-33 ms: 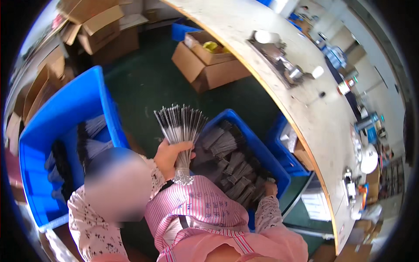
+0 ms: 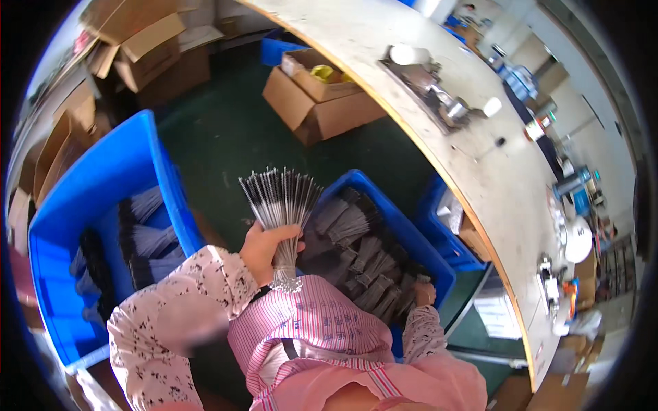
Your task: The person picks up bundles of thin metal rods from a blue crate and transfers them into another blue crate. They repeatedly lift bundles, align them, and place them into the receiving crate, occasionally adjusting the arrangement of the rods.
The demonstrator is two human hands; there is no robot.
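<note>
My left hand is closed around a bundle of thin wire brushes, held upright in front of my striped apron. Their dark bristle ends fan out at the top, and the bare wire ends gather in small loops below the hand. At right, my right hand reaches over the near right end of a blue bin. Its fingers are mostly hidden among the brush bundles piled in that bin, so their grip is unclear.
A larger blue bin on the left holds more brush bundles. Ahead on the green floor stands an open cardboard box. A long worktable curves along the right, bearing a metal fixture. Another blue bin sits beneath it.
The view has shifted slightly, so the table and boxes appear a little further left. Both hands keep nearly the same place, the left still holding the wire brushes.
</note>
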